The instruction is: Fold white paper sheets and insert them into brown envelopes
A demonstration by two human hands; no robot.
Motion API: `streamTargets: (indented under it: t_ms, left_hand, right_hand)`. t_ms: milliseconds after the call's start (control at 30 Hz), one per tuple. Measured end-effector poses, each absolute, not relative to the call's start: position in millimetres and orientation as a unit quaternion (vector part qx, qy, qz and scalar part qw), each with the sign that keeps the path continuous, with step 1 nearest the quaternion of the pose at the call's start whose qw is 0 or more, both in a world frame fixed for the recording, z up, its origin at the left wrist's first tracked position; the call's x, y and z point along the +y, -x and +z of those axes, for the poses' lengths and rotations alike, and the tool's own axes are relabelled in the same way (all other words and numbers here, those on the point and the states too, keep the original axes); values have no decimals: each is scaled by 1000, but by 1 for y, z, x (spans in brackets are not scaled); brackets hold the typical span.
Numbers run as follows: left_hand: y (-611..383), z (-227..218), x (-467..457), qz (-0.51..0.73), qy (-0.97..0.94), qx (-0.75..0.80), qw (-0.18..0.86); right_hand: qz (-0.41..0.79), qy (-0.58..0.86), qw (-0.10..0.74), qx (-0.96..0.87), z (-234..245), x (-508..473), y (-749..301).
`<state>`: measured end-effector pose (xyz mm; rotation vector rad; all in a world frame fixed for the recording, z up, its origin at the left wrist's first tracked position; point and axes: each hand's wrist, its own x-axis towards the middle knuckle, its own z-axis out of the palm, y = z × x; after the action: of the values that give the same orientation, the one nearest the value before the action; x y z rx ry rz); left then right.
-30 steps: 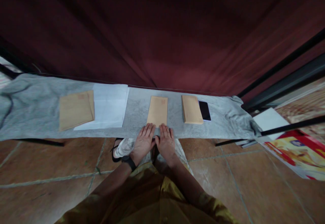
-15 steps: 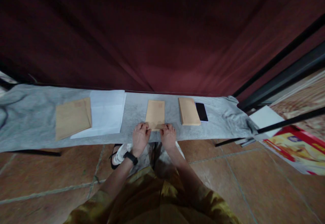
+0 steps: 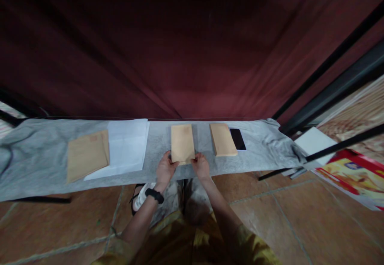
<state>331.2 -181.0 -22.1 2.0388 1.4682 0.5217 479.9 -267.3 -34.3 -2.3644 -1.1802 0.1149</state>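
A small brown paper envelope (image 3: 182, 143) is in front of me, its long side pointing away. My left hand (image 3: 166, 169), below a black wristband, pinches its near left corner between thumb and fingers. At the near right corner my right hand (image 3: 201, 166) grips the same envelope. A narrow strip of brown paper shows along its near edge, between the two hands. Just right of my right hand is a thick stack of brown envelopes (image 3: 223, 140). Some fingertips are hidden behind the paper.
A grey cloth (image 3: 160, 147) covers the narrow table. White paper sheets (image 3: 127, 143) lie on the left, partly under larger brown envelopes (image 3: 87, 155). A dark-screened phone (image 3: 238, 139) touches the right stack. Black metal bars (image 3: 324, 97) and a red-yellow box (image 3: 354, 175) stand at right.
My hands have shifted from the strip across the envelope's near end to its near corners. That strip, earlier lying over the envelope, now barely shows at the near edge. The view has tilted slightly.
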Motion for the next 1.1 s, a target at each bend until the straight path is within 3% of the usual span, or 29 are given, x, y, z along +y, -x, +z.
streamTargets:
  t_ms: [267, 633, 1100]
  left_hand:
    - [-326, -20, -175, 163, -767, 558, 270]
    - [-324, -23, -158, 158, -744, 554, 339]
    - [-328, -19, -150, 150, -754, 538, 347]
  right_hand:
    - [-13, 856, 231, -462, -39, -268, -477]
    - [-7, 854, 251, -455, -33, -272, -475]
    - [43, 842, 262, -469, -32, -269, -476]
